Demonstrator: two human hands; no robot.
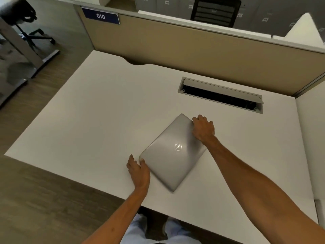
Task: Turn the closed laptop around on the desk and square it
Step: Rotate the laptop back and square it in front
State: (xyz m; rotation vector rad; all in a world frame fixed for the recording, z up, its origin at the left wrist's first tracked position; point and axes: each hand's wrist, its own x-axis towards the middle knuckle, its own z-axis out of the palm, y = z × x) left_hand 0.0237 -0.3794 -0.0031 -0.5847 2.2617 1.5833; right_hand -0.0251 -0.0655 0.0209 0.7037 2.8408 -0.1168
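Note:
A closed silver laptop (pixel 173 154) with a round logo lies flat on the white desk (pixel 91 120), turned diagonally to the desk edges. My left hand (pixel 139 170) grips its near left corner, thumb on the lid. My right hand (pixel 204 129) holds the far right corner, fingers curled over the edge. The corners under both hands are hidden.
An open cable tray slot (pixel 220 95) is cut into the desk behind the laptop. A tan partition (pixel 193 46) with a "010" label (pixel 100 15) bounds the far side. An office chair base (pixel 33 35) stands on the floor at the left.

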